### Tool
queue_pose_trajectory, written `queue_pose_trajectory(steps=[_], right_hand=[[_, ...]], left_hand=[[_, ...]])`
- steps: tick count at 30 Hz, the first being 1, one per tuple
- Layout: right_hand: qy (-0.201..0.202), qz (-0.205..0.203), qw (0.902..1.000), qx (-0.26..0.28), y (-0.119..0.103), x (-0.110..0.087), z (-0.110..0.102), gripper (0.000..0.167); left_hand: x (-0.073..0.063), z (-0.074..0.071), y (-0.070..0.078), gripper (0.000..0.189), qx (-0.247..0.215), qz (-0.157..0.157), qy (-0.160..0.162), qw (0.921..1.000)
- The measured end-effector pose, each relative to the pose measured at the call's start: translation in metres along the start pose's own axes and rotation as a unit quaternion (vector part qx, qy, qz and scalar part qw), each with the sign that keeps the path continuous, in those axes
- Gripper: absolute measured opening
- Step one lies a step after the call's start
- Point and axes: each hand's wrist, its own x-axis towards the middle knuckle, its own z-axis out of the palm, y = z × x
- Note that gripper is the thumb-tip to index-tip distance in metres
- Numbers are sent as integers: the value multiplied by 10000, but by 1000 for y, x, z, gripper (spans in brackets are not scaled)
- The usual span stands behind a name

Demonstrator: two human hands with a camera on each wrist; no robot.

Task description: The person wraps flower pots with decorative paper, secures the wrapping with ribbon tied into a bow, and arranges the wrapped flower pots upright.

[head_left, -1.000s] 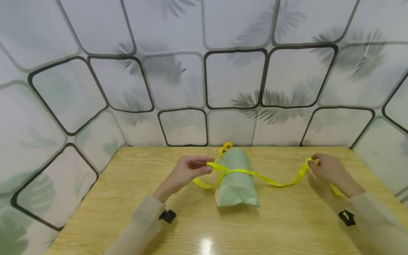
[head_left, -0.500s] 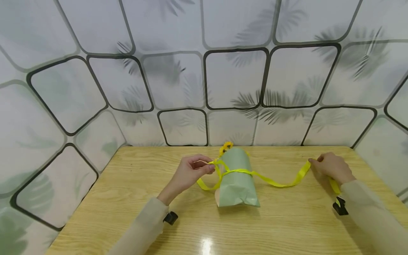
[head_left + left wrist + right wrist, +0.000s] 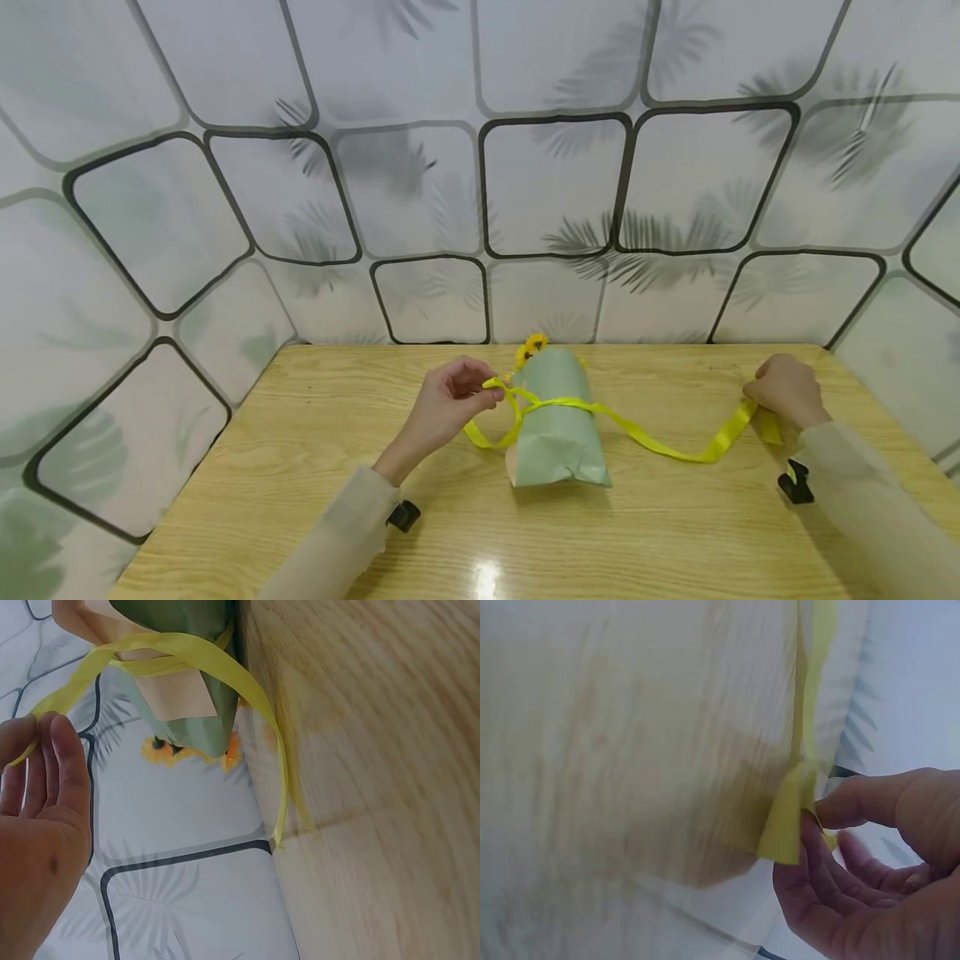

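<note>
A bouquet in pale green wrapping paper (image 3: 561, 450) lies on the table, with yellow flowers (image 3: 536, 342) showing at its far end. Yellow ribbon (image 3: 573, 403) goes round its middle. On the bouquet's left, my left hand (image 3: 442, 408) pinches the ribbon between thumb and fingers; in the left wrist view a loose ribbon tail (image 3: 279, 765) hangs from the wrap. My right hand (image 3: 789, 392), well to the right, pinches the other long stretch of ribbon, which sags toward the table. A short ribbon end (image 3: 780, 825) sticks out below the right fingers in the right wrist view.
The light wooden table (image 3: 637, 533) ends at a pale wall covering (image 3: 555, 183) patterned with dark outlines and leaves. A black wrist device (image 3: 403, 515) sits under the left sleeve, another (image 3: 797, 482) under the right.
My right hand first drew in, then shifted slightly right, and the ribbon it holds now sags lower. My left hand moved slightly right, still pinching its ribbon. The bouquet stayed put.
</note>
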Motion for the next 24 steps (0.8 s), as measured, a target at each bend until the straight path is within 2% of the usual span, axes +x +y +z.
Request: queue_pose_trajectory(steps=[2, 5, 9, 12, 14, 17, 20, 22, 24], right_hand=[[-30, -19, 10000, 62, 4, 1, 2, 56], [-218, -27, 9996, 198, 8, 2, 4, 69], [-241, -121, 9992, 286, 6, -2, 4, 72], [-128, -246, 9991, 324, -1, -4, 5, 73], [31, -366, 9982, 464, -9, -7, 7, 73], [334, -799, 9940, 670, -25, -12, 8, 73], [877, -1660, 9791, 779, -47, -20, 10, 69], [1235, -2353, 9609, 778, -64, -26, 12, 67], [1510, -3024, 9378, 795, -83, -33, 13, 66]], left_hand=[[0, 0, -1, 23, 82, 27, -2, 10000], [-1, 0, 0, 23, 126, -27, -82, 9999], [-2, -2, 0, 24, -72, -108, -260, 9996], [-3, -4, 0, 27, -166, -45, -307, 9994], [-3, -4, -1, 26, -83, 49, -287, 9995], [-3, -5, -4, 24, 193, 163, -108, 9996], [-4, -6, -6, 21, 518, 285, 113, 9982], [-4, -6, -6, 20, 662, 344, 234, 9969], [-4, -6, -7, 18, 707, 378, 280, 9964]])
